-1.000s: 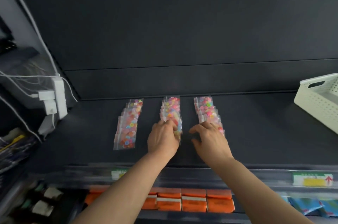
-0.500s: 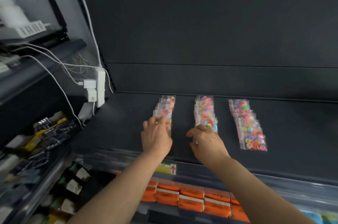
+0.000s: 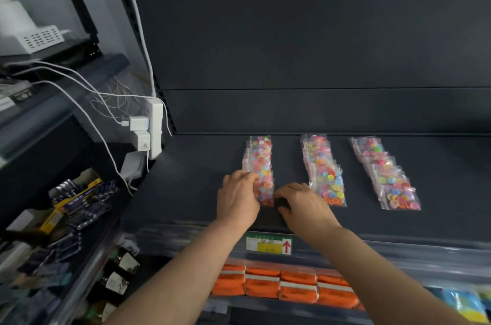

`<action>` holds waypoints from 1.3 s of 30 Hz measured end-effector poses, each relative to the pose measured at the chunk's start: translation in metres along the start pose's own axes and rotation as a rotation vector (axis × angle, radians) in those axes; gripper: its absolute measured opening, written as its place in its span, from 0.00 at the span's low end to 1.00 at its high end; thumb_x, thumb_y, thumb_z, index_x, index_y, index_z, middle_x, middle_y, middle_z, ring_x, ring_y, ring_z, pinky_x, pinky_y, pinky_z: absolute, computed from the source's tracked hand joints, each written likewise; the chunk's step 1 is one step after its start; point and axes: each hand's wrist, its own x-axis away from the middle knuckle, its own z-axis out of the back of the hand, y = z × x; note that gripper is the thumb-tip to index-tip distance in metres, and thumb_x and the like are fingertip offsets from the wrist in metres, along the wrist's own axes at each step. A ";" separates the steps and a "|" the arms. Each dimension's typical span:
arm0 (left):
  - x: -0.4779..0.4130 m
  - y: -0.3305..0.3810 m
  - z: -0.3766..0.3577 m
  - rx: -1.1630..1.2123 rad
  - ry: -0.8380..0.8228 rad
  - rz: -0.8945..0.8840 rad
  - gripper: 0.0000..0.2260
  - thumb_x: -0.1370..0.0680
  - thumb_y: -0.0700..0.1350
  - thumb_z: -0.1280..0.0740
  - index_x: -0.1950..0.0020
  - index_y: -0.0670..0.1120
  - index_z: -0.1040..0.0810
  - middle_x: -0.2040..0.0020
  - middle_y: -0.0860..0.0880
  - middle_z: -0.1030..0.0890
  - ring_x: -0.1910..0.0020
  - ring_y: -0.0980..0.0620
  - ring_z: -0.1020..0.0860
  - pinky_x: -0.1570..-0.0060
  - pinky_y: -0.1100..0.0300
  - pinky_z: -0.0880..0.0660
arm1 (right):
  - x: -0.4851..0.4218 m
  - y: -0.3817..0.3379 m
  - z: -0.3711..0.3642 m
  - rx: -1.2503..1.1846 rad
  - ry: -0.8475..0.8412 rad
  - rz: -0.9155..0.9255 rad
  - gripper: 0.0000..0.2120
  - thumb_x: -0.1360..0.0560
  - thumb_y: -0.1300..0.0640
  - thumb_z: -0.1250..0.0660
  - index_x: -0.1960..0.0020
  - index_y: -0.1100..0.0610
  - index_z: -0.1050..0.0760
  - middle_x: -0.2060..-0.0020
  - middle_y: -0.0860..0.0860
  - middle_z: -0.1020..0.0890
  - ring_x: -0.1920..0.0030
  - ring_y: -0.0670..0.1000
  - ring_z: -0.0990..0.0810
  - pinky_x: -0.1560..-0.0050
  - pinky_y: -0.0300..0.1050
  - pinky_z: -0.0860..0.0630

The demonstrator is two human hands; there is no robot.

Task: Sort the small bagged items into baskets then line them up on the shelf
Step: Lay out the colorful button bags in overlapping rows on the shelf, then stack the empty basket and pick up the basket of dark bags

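Three rows of small clear bags, each holding mixed coloured buttons, run from the back wall toward the front edge of the dark shelf (image 3: pixel 186 191). The left row (image 3: pixel 260 162), middle row (image 3: pixel 322 173) and right row (image 3: pixel 385 176) lie apart from one another, the bags in each overlapping. A white perforated basket (image 3: pixel 42 39) sits high on the unit at the far left, blurred, its contents unreadable. On the shelf below, orange packs (image 3: pixel 281 287) stand side by side under a price label (image 3: pixel 268 245).

Both hands are at the front end of the left row. The left hand (image 3: pixel 237 199) has its fingers (image 3: pixel 249 178) curled over the row's left edge, gripping the front bags. The right hand (image 3: pixel 305 205) has bent fingers with tips at the front bag's right edge; whether they grip it cannot be told.

Half a second ago the right hand was at the front of the middle row; it has now crossed to the left row, while the left hand stays there. The basket seen at the shelf's right end a second ago is out of view.
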 end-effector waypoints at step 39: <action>0.037 0.546 -0.161 0.502 -0.534 -0.168 0.21 0.21 0.56 0.41 0.48 0.39 0.22 0.51 0.42 0.18 0.54 0.43 0.19 0.54 0.50 0.20 | 0.278 0.402 0.243 0.033 0.371 -0.757 0.14 0.21 0.58 0.41 0.39 0.49 0.24 0.39 0.47 0.23 0.42 0.52 0.24 0.43 0.50 0.26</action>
